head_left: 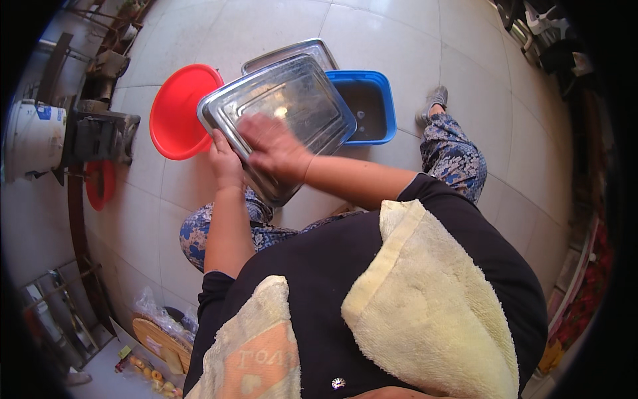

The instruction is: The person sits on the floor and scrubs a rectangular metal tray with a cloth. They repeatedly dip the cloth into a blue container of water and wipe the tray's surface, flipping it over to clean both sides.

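Observation:
A shiny rectangular metal tray (309, 100) is held tilted in front of me, above the floor. My left hand (226, 161) grips its near-left edge. Across the tray's face, toward its lower left, lies my right hand (276, 147), its fingers smeared by motion; whether anything is in them cannot be made out. A second metal tray (325, 52) shows partly behind the first. To the right stands a blue rectangular basin (391, 110) with dark water, partly covered by the held tray. A red round basin (179, 113) sits just left of the tray.
Pale tiles make up the floor (392, 33). My outstretched foot (433, 103) is right of the blue basin. Along the left wall are a white bucket-shaped container (40, 141) and a small red bowl (101, 185). Round woven boards (159, 340) lie at lower left.

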Motion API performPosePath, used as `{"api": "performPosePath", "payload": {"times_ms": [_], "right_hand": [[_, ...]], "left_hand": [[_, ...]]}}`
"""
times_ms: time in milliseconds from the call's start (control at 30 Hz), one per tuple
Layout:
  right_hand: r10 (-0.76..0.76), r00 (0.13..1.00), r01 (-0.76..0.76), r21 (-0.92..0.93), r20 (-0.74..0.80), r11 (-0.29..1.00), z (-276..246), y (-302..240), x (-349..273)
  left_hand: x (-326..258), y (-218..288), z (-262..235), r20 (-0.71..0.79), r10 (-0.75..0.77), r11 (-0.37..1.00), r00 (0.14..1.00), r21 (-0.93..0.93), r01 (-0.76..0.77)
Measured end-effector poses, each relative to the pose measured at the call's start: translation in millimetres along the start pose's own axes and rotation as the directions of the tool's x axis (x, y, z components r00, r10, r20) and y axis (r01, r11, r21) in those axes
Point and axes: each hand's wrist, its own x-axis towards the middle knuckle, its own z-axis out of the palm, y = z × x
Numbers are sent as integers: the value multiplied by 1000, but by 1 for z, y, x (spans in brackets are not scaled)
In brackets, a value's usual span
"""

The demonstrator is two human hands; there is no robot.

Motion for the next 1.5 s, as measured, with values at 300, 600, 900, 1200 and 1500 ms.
{"api": "performPosePath", "payload": {"times_ms": [300, 600, 900, 1200, 1500], "right_hand": [[-57, 997, 19, -523, -57, 852, 17, 49, 35], [406, 868, -425, -5, -285, 905, -30, 120, 60], [-65, 969, 104, 153, -240, 983, -4, -13, 104], [313, 912, -351, -111, -264, 930, -15, 157, 61], [-133, 917, 0, -334, -376, 943, 3, 129, 50]], "left_hand": [[-7, 2, -4, 2, 93, 983, 996, 162, -92], [-19, 8, 4, 64, 319, 895, 946, 307, -323], [-6, 9, 4, 138, 261, 957, 955, 94, -275], [0, -1, -14, 35, 225, 912, 974, 345, -223], [7, -1, -32, -7, 32, 985, 999, 172, -30]]}}
